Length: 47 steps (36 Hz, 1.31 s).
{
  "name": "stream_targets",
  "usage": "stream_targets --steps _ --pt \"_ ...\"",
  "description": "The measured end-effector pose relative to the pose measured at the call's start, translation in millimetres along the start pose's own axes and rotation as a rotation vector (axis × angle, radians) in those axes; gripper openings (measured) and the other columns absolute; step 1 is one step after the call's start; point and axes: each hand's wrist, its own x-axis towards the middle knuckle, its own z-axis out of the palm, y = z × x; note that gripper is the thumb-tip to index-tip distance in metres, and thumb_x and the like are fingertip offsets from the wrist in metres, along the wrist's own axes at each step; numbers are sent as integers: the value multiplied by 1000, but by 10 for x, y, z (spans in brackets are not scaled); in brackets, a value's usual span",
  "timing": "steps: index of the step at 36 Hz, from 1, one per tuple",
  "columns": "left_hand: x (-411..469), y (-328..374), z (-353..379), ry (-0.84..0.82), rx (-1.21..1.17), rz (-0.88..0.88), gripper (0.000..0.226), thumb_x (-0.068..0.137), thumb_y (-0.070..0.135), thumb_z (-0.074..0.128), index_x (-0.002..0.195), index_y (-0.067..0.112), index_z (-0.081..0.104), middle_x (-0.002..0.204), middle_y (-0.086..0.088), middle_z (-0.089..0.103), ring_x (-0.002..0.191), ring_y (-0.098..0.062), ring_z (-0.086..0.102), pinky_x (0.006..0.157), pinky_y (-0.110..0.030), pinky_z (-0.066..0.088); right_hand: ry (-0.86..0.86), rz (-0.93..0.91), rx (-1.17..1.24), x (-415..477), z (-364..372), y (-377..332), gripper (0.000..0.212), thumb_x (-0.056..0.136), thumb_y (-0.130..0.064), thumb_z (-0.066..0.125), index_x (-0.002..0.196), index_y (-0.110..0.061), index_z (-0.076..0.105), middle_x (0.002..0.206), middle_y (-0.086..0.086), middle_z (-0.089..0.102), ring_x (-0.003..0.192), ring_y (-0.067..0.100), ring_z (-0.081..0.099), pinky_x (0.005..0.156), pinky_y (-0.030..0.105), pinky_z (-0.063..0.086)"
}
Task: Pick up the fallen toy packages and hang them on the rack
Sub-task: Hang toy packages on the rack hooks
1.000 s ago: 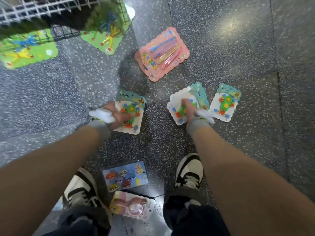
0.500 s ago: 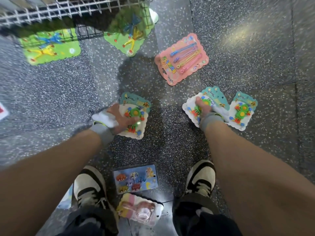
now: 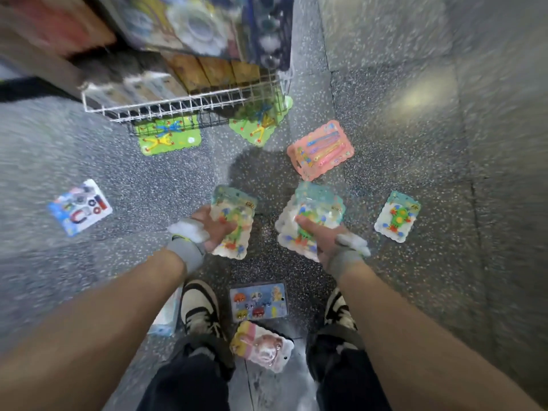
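Note:
My left hand (image 3: 212,226) grips a white-and-teal toy package (image 3: 237,215) with a green figure, lifted off the floor. My right hand (image 3: 321,238) holds a stack of similar packages (image 3: 314,209), thumb on top. One more of the same kind (image 3: 397,216) lies on the floor to the right. A pink package (image 3: 320,149) lies ahead, with two green packages (image 3: 167,137) (image 3: 258,129) at the foot of the white wire rack (image 3: 184,103). A blue package (image 3: 258,301) and a pink-and-white one (image 3: 261,345) lie between my shoes.
A blue magnet package (image 3: 80,207) lies on the speckled floor at the left. Boxed and carded toys (image 3: 207,28) fill the rack above its wire basket. My shoes (image 3: 200,307) stand at the bottom, with another pale package (image 3: 166,315) beside the left one.
Both hands have lifted their packages off the floor. The view has tilted up, bringing the rack and the magnet package into sight.

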Motion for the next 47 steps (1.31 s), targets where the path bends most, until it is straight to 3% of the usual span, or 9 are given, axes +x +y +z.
stream_targets --steps 7,12,17,23,27,32,37,43,47 --pt "-1234 313 -720 61 -166 72 62 83 43 75 124 -1 57 114 -11 63 105 -32 62 83 -37 48 -153 -74 -163 -1984 377 -672 107 48 -59 91 130 -13 40 130 -4 54 123 23 48 103 50 38" --pt "-2285 551 -1408 61 -251 125 19 96 29 60 109 15 60 104 -8 65 91 -24 59 76 -29 43 -244 -217 -256 -3254 435 -1142 111 64 -44 89 147 -3 28 140 8 50 133 25 45 100 36 37" --pt "-2925 564 -1902 52 -426 141 37 85 60 59 79 24 66 102 -8 71 95 -30 68 90 -47 55 -382 -259 -430 -4250 488 -1652 56 99 -29 54 144 -2 37 152 14 36 142 30 32 117 41 23" --pt "-3415 384 -2358 -59 -511 189 70 62 78 66 101 19 68 107 -9 73 93 -29 70 87 -46 56 -266 -393 -585 -4752 651 -1790 127 19 -78 84 126 -15 57 120 1 65 106 24 65 92 43 55" --pt "-3763 406 -2645 -9 -445 199 93 66 87 58 136 25 54 135 1 58 115 -25 60 100 -38 45 -262 -457 -676 -5277 745 -1970 108 28 -85 77 111 -16 67 101 4 73 90 23 70 80 41 59" --pt "-4561 573 -3268 34 -446 408 40 88 59 60 118 33 61 107 12 65 86 -4 64 80 -20 48 -335 -702 -702 -6220 881 -2338 62 64 -43 87 118 -19 67 112 -2 72 104 18 68 98 43 51" --pt "-4853 559 -3863 57 -493 577 58 77 63 72 124 30 66 115 10 72 107 -12 67 104 -42 48 -342 -810 -623 -6822 1035 -2617 49 63 -33 90 106 -20 71 100 -1 75 95 20 71 89 45 56" --pt "-5290 727 -4377 184 -566 658 59 78 60 72 126 29 63 115 9 69 106 -15 66 100 -38 48 -251 -923 -444 -6987 1315 -2998 111 32 -60 94 125 -15 53 107 3 72 93 21 71 78 45 60" --pt "-5447 782 -4686 168 -524 755 55 76 62 73 122 34 66 112 11 72 102 -13 70 93 -36 53 -117 -1025 -346 -7536 1391 -3183 102 47 -82 74 127 -24 47 116 -2 63 103 19 64 92 46 53"
